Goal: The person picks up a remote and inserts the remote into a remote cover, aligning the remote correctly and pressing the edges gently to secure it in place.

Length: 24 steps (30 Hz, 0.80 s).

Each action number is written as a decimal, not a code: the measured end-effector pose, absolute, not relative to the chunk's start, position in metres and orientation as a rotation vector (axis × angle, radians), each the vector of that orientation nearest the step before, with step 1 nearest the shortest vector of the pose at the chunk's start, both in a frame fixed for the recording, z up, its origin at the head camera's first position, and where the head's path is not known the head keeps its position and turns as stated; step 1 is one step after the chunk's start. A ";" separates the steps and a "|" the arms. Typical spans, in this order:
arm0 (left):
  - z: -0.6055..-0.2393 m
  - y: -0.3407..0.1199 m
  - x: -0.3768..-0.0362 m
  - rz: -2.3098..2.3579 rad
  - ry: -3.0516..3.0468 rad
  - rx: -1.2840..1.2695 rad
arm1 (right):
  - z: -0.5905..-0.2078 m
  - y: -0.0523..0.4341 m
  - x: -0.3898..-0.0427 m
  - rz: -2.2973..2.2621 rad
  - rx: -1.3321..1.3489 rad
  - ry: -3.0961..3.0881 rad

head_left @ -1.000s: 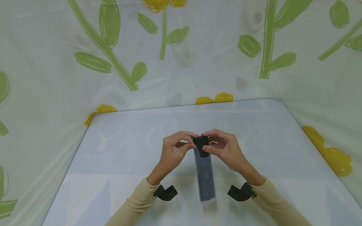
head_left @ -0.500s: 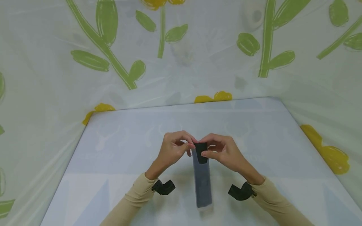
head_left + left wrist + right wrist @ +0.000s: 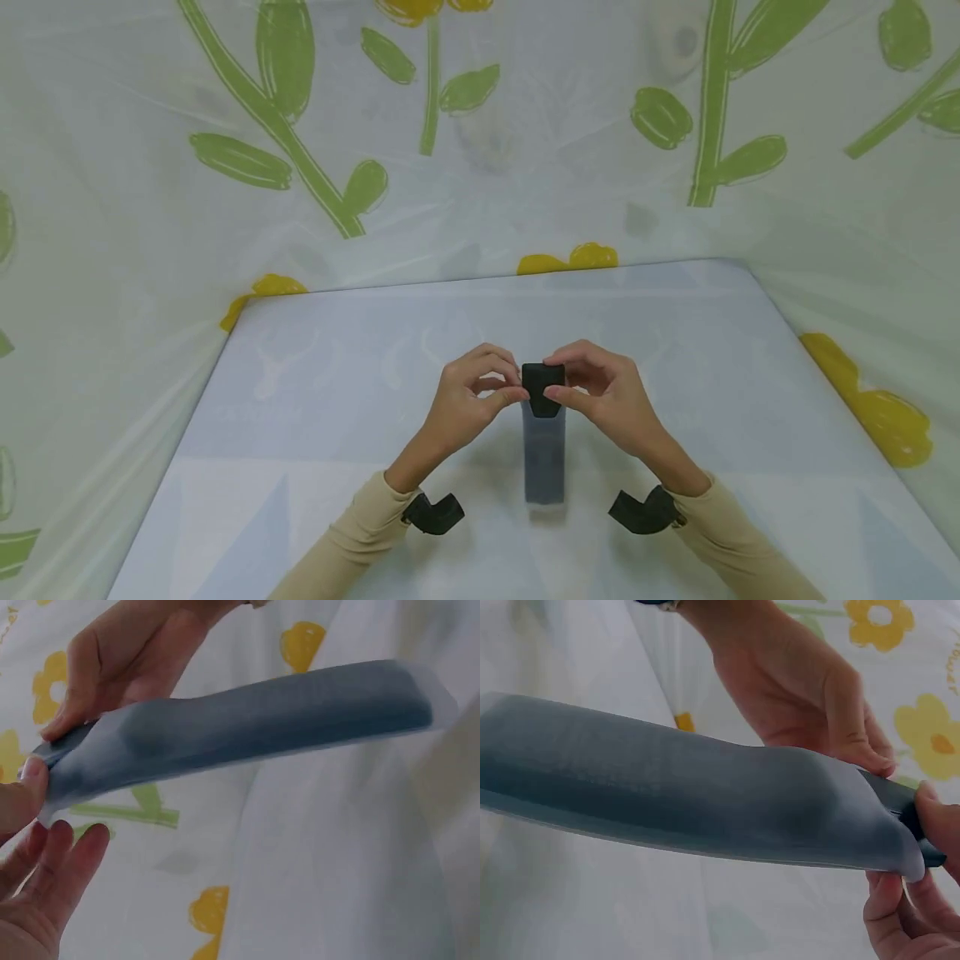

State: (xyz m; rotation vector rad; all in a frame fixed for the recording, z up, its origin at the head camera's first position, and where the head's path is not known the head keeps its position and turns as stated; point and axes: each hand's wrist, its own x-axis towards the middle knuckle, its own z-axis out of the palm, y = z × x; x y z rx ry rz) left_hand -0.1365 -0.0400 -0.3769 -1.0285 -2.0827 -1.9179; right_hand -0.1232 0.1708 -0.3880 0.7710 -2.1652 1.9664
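Head view: above the pale blue table point(image 3: 300, 417), my left hand point(image 3: 468, 408) and right hand point(image 3: 607, 400) meet at the far end of a long translucent sleeve point(image 3: 543, 458), each pinching the black piece point(image 3: 542, 388) that sticks out of its mouth. That two-sided pinch seems to be what keeps the sleeve raised off the table, its free end hanging back toward me between my wrists.

Left wrist view: the sleeve point(image 3: 247, 727) runs away from its pinched end as a dark, flat strip with a clear border. My left thumb point(image 3: 19, 799) presses that end from one side while my right hand point(image 3: 120, 660) grips from the other; my remaining left fingers lie loose below, holding nothing.

Right wrist view: the sleeve point(image 3: 667, 799) bulges near its mouth, where the black piece point(image 3: 900, 806) pokes out between my right fingertips point(image 3: 934, 825) and my left hand point(image 3: 810, 697), which clamps from above.
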 end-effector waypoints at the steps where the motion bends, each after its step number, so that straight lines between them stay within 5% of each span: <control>1: -0.378 -0.040 -0.135 -1.955 -2.103 -0.991 | -0.388 0.171 -0.123 1.957 0.789 -2.151; 14: -0.384 -0.050 -0.147 -2.496 -2.332 -0.845 | -0.391 0.173 -0.124 2.016 1.022 -1.955; 24: -0.360 -0.045 -0.132 -2.215 -2.525 -0.689 | -0.390 0.168 -0.122 1.851 0.975 -2.141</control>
